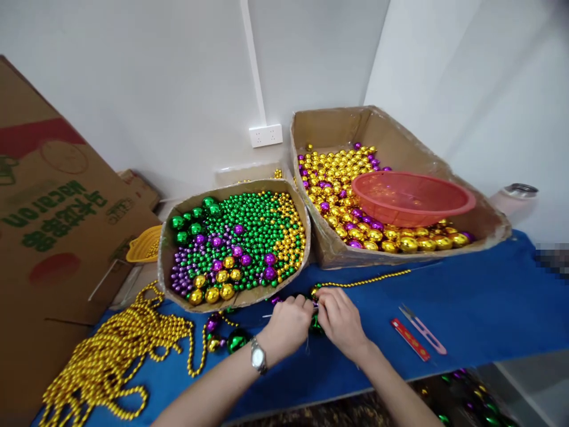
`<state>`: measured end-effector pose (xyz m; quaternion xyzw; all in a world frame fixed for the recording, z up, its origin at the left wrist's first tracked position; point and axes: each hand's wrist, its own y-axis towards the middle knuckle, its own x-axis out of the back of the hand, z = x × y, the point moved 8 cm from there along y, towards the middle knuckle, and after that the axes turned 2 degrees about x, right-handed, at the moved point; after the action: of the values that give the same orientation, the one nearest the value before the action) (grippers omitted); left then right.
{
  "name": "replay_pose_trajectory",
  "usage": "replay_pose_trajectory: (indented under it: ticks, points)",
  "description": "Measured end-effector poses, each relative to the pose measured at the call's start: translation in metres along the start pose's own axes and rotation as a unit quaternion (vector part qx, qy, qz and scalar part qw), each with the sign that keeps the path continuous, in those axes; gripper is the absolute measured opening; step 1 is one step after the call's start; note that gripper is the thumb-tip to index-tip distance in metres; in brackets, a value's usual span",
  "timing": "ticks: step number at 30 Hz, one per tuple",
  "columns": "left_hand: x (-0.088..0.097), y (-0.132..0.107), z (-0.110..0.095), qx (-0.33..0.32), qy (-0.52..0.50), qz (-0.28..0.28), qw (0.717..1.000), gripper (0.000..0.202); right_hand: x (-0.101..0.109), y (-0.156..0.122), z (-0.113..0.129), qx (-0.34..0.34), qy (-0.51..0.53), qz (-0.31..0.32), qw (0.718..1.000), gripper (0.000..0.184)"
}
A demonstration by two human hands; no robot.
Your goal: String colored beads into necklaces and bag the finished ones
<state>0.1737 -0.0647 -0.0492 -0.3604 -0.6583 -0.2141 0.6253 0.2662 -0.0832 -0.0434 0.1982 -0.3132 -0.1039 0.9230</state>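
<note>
My left hand [291, 323], a watch [258, 356] on its wrist, is closed in a pinch on a thin thread [307, 344] that hangs below the fingers. A slim white stick-like piece [267, 316] pokes out at its left side. Fingertip to fingertip with it, my right hand [340, 317] pinches at the same thread; the exact grip is hidden. Under and behind the hands lies a strand of large beads, with a green bead [316, 324] between them and another green bead [237, 340] left of the wrist. A gold bead chain [368, 280] runs off behind my right hand.
A carton of green, purple and gold beads [166, 261] stands behind the hands. A larger carton [413, 145] holds gold and purple balls and a red basket [413, 198]. Gold bead chains [115, 350] heap at left. Thread snips [422, 329] and a red packet [409, 339] lie right.
</note>
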Motion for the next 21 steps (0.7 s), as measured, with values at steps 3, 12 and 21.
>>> replay_pose_trajectory:
  ticks: [3,12,21]
  points:
    - [0.0,0.002,-0.006,-0.015,-0.004,0.011,1.0,0.018,0.003,0.001,-0.002,-0.01,0.03,-0.008,0.999,0.017]
    - [-0.008,0.004,0.008,0.012,-0.036,-0.016,0.999,0.025,0.097,0.024,0.011,-0.083,0.207,-0.172,0.96,0.02]
    - [0.048,-0.005,0.003,-0.036,-0.022,-0.097,0.994,0.027,0.075,0.033,0.054,0.136,-0.224,0.038,0.964,0.021]
